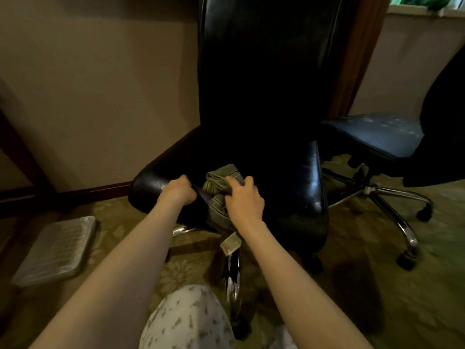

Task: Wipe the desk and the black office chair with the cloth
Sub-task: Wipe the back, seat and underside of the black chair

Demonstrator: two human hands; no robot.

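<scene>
The black office chair [264,96] stands in front of me, its tall back upright and its glossy seat [297,187] facing me. A grey-green cloth [220,180] lies bunched on the front of the seat and hangs over the edge. My right hand [242,197] grips the cloth from above, fingers curled into it. My left hand [180,190] grips the seat's front edge just left of the cloth, fingers curled over it. The chair's chrome base [232,275] shows between my forearms. No desk top is in view.
A second swivel chair with a blue-grey seat [377,133] and chrome legs [400,217] stands close on the right. A flat wrapped pad [56,250] lies on the patterned carpet at left. A dark wooden leg [22,152] and the beige wall are at far left. My knee [188,321] is below.
</scene>
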